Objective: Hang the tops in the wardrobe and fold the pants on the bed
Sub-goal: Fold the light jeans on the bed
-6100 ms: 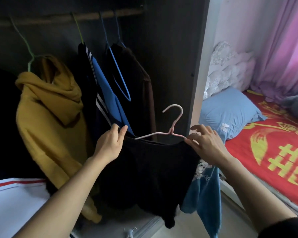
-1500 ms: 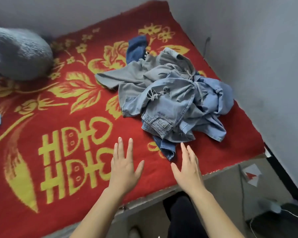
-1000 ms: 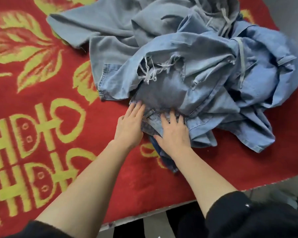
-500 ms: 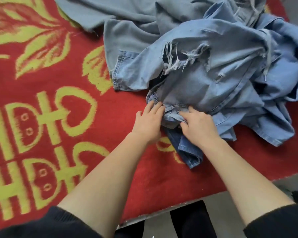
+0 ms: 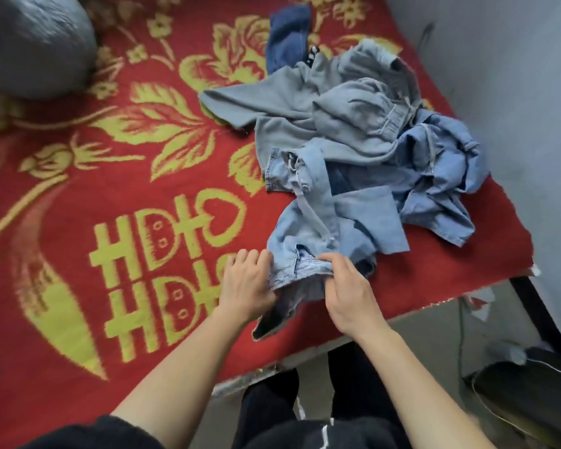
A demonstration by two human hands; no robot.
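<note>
Head camera looks down on the light blue jeans (image 5: pixel 334 228), whose waistband sits between the two hands at the near edge of the bed. The left hand (image 5: pixel 245 283) grips the band's left end with curled fingers. The right hand (image 5: pixel 350 286) pinches it from above. The legs trail away beyond the knuckles and run into the heap of pants (image 5: pixel 370 131) just past them.

To my eye the step is getting this one pair free. It would go best with the band held at both corners and lifted clear, then shaken so the legs fall straight. After that it can be laid flat on the open stretch left of the left hand. A snagged drawstring could drag the heap along.

Underneath is a red blanket (image 5: pixel 143 270) with yellow flowers, thick and likely a little grippy. Far beyond the left hand lies a grey cushion (image 5: pixel 30 43). Right of the right hand rises a pale wall (image 5: pixel 515 92), and below the wrists is bare floor (image 5: pixel 434 335).
</note>
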